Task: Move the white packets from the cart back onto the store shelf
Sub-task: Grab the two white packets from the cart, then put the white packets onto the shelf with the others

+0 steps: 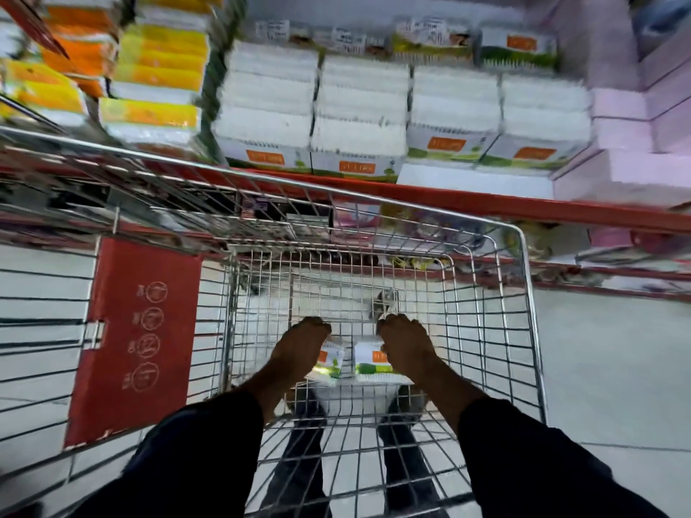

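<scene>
Both hands down in wire cart point(523, 278): left hand point(299, 345) and right hand point(405, 342) each gripping white packet.

packets point(368, 362) in cart point(523, 293), shelf point(448, 198) behind

A shop: a wire cart point(523, 278) stands before red-edged shelves point(486, 203) stacked with packaged goods point(359, 106).

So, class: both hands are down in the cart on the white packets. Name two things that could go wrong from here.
1. The left hand and right hand each grip a separate white packet; lifting both together past the cart's wire rim could snag one or let it slip.
2. The white packets on the shelf are stacked high and tightly, so pushing more in might topple a stack.
</scene>
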Available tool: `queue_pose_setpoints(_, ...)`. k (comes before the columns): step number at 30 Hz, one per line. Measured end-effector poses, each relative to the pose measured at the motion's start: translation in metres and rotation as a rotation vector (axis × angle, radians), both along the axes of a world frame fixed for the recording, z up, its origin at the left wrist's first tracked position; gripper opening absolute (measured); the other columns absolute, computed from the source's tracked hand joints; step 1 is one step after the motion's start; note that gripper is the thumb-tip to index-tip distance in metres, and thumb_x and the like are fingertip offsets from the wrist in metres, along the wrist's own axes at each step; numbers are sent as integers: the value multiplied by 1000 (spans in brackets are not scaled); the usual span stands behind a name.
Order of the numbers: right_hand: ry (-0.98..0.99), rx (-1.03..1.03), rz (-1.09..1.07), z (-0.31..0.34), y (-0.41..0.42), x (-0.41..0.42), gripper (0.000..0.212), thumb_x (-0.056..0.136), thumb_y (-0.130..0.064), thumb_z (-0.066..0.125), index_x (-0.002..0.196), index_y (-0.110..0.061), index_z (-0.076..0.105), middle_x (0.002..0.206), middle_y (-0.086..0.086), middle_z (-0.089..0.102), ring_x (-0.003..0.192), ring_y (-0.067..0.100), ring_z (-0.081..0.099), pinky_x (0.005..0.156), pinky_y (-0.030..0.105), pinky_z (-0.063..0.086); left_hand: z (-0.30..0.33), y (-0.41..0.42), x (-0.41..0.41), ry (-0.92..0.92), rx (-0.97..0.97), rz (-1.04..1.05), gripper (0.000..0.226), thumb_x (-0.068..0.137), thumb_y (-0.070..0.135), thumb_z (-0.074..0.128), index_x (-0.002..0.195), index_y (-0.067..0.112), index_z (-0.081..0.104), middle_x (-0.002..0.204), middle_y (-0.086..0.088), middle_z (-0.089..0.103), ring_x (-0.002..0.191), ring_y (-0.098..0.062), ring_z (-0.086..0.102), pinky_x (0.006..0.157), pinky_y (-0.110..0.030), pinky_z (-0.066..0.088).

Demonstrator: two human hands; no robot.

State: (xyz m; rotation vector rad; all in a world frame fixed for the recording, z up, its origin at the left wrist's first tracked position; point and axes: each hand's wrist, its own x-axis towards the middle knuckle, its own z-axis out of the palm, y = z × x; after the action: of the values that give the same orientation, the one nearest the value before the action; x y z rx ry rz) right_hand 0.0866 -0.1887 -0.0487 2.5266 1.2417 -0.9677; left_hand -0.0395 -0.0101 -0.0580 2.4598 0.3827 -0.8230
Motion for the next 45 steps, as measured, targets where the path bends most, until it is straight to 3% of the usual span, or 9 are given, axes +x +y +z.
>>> queue_pose_setpoints(2, 34, 46, -42, 8, -3, 0, 37, 85, -7, 65, 120, -7, 55, 122, 14, 59, 117, 33, 52, 93, 39, 42, 8, 2, 0, -24, 0, -10, 35, 89, 5, 53, 123, 7, 62, 121, -9, 62, 114, -27, 58, 97, -33, 45)
queue_pose_setpoints(5, 37, 201, -126, 22, -10, -4, 23, 70, 3, 73, 92, 0, 66, 93, 23, 68, 91, 41, 65, 77, 42, 50, 24, 7, -5, -91, 11, -5, 29, 86, 12, 51, 108, 7, 68, 116, -14, 64, 113, -32, 57, 94, -36, 44)
queue_pose_setpoints(7, 17, 181, -138, 38, -12, -7, 27, 60, 3, 79, 83, -4, 67, 85, 19, 70, 82, 39, 66, 71, 42, 52, 39, 9, -8, -137, 44, 34, 25, 83, 5, 58, 104, 11, 69, 112, -12, 65, 108, -31, 61, 90, -37, 50)
queue_pose_setpoints(10, -85, 184, -129, 70, -11, -5, 36, 49, 1, 82, 79, -13, 67, 82, 7, 70, 78, 31, 65, 67, 36, 51, 72, 13, -5, -212, 67, 107, 42, 74, -11, 60, 104, 15, 73, 109, -8, 68, 105, -28, 64, 89, -36, 54)
queue_pose_setpoints(14, -272, 356, -181, 129, -6, 14, 35, 53, 3, 79, 80, -17, 69, 82, 2, 71, 80, 28, 67, 65, 34, 52, 136, 16, 4, -449, 207, 130, 47, 59, -14, 74, 93, 17, 76, 93, -1, 73, 89, -24, 70, 76, -32, 60)
queue_pose_setpoints(18, -338, 543, -246, 203, -5, 40, 39, 55, -1, 83, 84, -23, 72, 90, -3, 72, 90, 24, 66, 74, 35, 55, 208, 14, 19, -631, 289, 143, 40, 63, -11, 78, 95, 13, 76, 89, -1, 72, 80, -24, 69, 63, -35, 61)
queue_pose_setpoints(27, -452, 821, -321, 311, -33, 100, 27, 76, -6, 74, 100, -18, 71, 97, 0, 70, 94, 25, 61, 78, 37, 55, 309, -9, 86, -909, 285, 120, 34, 73, -3, 74, 104, 12, 75, 93, -1, 69, 88, -21, 63, 76, -31, 57)
queue_pose_setpoints(33, -474, 861, -408, 326, -50, 133, 29, 75, -2, 74, 99, -17, 71, 95, 1, 69, 91, 26, 62, 80, 36, 55, 327, -35, 138, -984, 237, 111, 34, 74, -4, 74, 104, 11, 75, 90, 0, 70, 86, -19, 63, 77, -28, 51)
queue_pose_setpoints(45, -455, 753, -422, 288, -53, 171, 27, 78, 2, 70, 97, -17, 70, 95, 0, 68, 90, 23, 59, 77, 33, 50, 297, -53, 194, -874, 273, 80, 32, 76, -7, 71, 103, 10, 75, 90, -2, 71, 86, -22, 66, 74, -35, 61)
